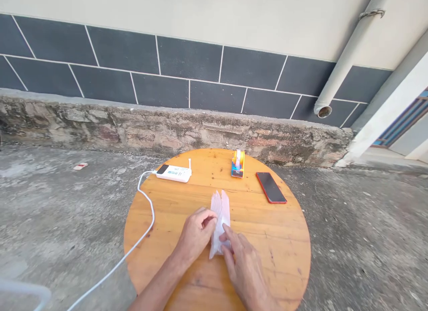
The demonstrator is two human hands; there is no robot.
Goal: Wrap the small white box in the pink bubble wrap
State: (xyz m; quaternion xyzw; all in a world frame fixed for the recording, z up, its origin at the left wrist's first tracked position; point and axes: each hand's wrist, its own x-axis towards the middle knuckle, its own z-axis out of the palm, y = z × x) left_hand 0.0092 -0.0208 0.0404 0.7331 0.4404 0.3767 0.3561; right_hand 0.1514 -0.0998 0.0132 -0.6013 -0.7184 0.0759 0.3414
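A narrow packet of translucent, pinkish-white bubble wrap [220, 208] lies lengthwise on the round wooden table [160, 257]. At its left edge is my left hand [197, 231], thumb and fingers pinched together on the wrap. My right hand [244, 264] rests over the packet's lower right side. Its fingertips touch the wrap, with thumb and fingers apart. What the wrap encloses, if anything, cannot be made out.
Toward the table's back stands a yellow and blue tape dispenser [237, 164]. A red-edged phone [270, 187] lies right. At left, a white device [174, 173] trails a white cable [152, 213] off the table. Behind are a stone ledge [150, 130] and a drainpipe [347, 48].
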